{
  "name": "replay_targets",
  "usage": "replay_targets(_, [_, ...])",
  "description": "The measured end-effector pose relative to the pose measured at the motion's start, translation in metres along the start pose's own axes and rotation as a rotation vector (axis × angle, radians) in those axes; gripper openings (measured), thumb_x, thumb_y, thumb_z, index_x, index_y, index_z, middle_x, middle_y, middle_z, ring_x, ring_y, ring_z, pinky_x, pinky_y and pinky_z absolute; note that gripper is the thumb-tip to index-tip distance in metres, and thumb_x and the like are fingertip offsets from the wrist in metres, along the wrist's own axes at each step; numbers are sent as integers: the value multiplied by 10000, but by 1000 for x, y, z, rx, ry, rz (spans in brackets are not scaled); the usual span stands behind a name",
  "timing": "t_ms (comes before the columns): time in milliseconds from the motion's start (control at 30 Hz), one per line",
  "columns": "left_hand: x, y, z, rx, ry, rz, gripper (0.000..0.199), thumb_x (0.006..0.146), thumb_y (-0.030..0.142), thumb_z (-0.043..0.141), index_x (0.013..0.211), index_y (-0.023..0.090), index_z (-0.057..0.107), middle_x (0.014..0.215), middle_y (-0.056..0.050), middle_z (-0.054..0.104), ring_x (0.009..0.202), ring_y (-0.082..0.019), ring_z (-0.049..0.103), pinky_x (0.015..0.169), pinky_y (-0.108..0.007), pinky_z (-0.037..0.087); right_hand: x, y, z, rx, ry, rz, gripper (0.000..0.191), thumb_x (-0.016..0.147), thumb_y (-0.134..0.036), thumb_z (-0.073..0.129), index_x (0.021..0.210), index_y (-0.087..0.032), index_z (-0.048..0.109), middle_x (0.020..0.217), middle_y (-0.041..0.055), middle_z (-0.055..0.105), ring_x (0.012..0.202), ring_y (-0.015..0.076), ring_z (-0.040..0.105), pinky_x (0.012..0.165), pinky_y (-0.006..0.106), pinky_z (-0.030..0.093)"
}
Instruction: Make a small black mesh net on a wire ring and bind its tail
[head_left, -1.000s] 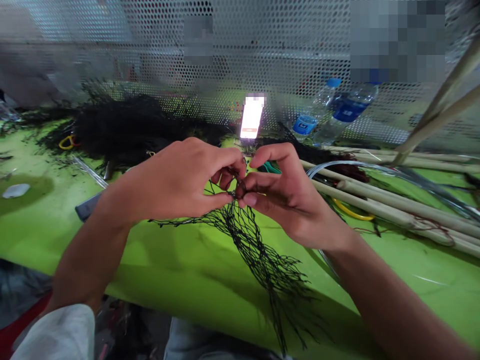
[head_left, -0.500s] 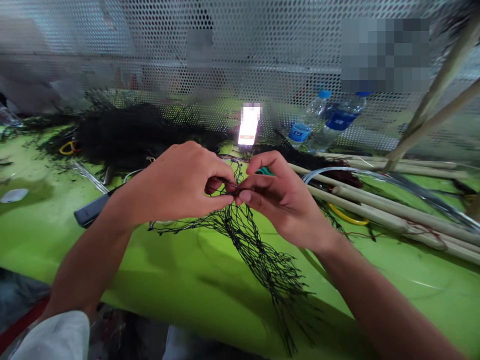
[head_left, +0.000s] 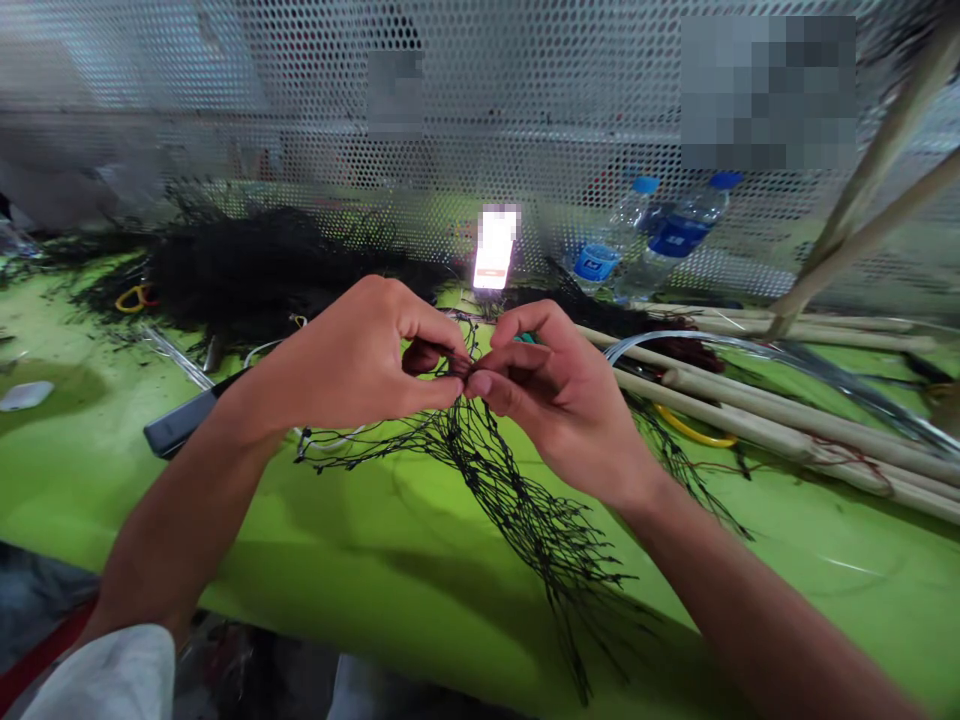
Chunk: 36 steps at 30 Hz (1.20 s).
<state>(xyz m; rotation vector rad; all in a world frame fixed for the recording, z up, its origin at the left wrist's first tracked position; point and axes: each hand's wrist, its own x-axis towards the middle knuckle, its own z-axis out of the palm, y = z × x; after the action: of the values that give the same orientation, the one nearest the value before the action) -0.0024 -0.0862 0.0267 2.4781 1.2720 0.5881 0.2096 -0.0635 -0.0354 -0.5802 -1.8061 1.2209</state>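
Note:
A black knotted net hangs from my fingertips and drapes over the front of the green table. My left hand is closed, thumb and fingers pinching a dark strand of the net. My right hand meets it fingertip to fingertip and pinches the same spot, its index finger arched above. The exact knot or strand between the fingers is too small to make out. One part of the net trails left beneath my left hand.
Behind stand a lit phone, two water bottles and a perforated metal panel. A heap of black netting lies back left, near a dark power bank. Wooden poles and clear tubing lie at right.
Both hands have shifted very slightly left, their fingertips closer together, still pinching the net. The hanging net has swayed a little.

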Motion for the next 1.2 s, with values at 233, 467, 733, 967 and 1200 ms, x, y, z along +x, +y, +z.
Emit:
replay_targets(233, [2,-5,1,-98,26,-6,91,804,193,688,809,203,778,669,25,634,605,-99,491,559,-272,348,-3,5,3,-117,102,-164,260,948,-220,706,1115,-251,509,993,9,676,744,110,639,643,259,547])
replay_targets(467, [2,-6,-5,-142,-10,17,98,825,195,694,832,182,791,674,24,637,619,-105,495,587,-266,382,-9,10,-1,-800,148,-741,263,922,-127,689,1139,-274,700,1073,59,753,911,207,741,793,361,642])
replay_targets(733, [3,-6,-7,-91,-15,-19,124,833,250,695,827,172,791,637,28,595,609,-108,486,598,-258,359,-13,17,0,-969,195,-826,334,930,-103,711,1206,-289,739,1083,41,805,846,186,761,776,351,671])
replay_targets(967, [3,-4,-7,-113,-19,-25,114,824,235,688,808,177,784,617,29,579,597,-109,469,581,-271,350,-13,11,-5,-1114,158,-901,282,927,-92,738,1152,-260,731,1082,78,817,836,212,743,734,380,642])
replay_targets(1200, [3,-4,-7,-102,-10,6,120,848,256,691,797,181,770,616,38,576,588,-100,452,602,-265,371,-14,8,-3,-1123,175,-935,238,917,-88,728,1083,-258,748,1022,64,809,830,219,719,691,384,603])
